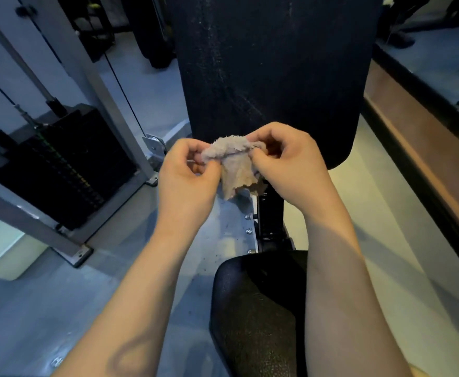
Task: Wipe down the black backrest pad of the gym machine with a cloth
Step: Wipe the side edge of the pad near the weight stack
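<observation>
Grey gym floor [146, 85], weight stack [59, 170] at left; upright black backrest pad [271, 72] centre, faint streaks on it; before its lower edge, beige cloth [236, 164] pinched by left hand [187, 180] and right hand [290, 164]; black seat pad [258, 308] below.

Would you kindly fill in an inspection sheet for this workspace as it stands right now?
Surface: black backrest pad stands upright, with pale streaks down its face.
Job's things: crumpled beige cloth held before the pad's lower edge; whether it touches cannot be told.
Clutter: dark specks on the grey floor.
Hands: left hand and right hand both pinch the cloth's top edge.
Cables: thin black cables run down beside the weight stack at left.
Surroundings: black seat pad below; brown ledge at right.
</observation>
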Tool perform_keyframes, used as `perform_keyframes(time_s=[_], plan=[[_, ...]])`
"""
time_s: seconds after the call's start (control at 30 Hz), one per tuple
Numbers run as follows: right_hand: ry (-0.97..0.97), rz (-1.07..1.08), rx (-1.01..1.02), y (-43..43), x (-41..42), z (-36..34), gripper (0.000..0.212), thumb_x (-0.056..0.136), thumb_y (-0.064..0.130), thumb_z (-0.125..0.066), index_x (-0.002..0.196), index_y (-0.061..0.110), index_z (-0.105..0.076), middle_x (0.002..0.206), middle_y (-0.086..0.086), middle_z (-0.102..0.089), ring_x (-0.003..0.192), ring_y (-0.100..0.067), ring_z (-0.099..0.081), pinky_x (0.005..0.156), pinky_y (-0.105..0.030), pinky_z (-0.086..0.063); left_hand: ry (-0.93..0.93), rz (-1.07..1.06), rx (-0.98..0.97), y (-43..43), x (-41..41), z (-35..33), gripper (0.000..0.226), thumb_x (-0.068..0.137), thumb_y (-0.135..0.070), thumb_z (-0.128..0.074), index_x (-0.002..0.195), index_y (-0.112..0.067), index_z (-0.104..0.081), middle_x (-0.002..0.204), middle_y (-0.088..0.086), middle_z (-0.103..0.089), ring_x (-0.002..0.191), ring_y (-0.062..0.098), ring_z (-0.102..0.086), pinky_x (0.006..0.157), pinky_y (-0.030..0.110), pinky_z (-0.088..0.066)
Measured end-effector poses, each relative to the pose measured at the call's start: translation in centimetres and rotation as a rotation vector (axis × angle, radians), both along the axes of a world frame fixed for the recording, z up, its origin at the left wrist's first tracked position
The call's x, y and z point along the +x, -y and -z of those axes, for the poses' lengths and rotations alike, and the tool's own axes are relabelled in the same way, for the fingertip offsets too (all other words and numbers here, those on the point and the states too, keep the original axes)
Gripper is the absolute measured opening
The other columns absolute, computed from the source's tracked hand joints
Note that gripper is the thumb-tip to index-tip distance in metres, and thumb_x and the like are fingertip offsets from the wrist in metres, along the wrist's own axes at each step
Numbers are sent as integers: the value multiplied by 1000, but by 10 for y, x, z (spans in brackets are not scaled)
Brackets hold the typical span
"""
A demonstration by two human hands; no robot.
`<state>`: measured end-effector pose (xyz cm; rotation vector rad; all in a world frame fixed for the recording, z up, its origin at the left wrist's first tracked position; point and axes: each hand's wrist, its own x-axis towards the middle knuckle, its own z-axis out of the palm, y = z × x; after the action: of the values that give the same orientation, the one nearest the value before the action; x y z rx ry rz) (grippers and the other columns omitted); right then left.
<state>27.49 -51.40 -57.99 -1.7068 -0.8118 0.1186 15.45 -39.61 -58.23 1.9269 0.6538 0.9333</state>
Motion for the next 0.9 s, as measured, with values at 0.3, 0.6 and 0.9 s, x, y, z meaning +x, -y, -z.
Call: perform_keyframes(time_s=[0.3, 0.6, 0.9], plan=[[42, 241, -55, 12, 12, 15, 16, 87, 24, -76, 84, 26, -61, 65, 8, -55, 59, -5, -51, 59, -27, -49, -60, -184, 411, 13, 19, 2, 13, 90, -5, -61, 96, -14, -53, 94, -2, -50, 77, 9, -45, 66, 21, -41], [-52, 193, -31, 19, 15, 24, 15, 91, 30, -75, 82, 30, -63, 72, 2, -66, 69, -15, -68, 69, -45, -61, -182, 76, 721, 29, 35, 28, 54, 87, -17, -75, 137, -23, -55, 141, 4, -39, 124, 22, -38, 101, 18, -30], [-64, 141, -24, 26, 18, 27, 13, 93, 22, -69, 83, 31, -68, 75, -1, -67, 71, -21, -70, 74, -46, -61, 74, 0, 907, 10, 43, 52, 13, 93, 0, -68, 103, 2, -74, 105, 17, -67, 104, 34, -59, 98, 30, -42]])
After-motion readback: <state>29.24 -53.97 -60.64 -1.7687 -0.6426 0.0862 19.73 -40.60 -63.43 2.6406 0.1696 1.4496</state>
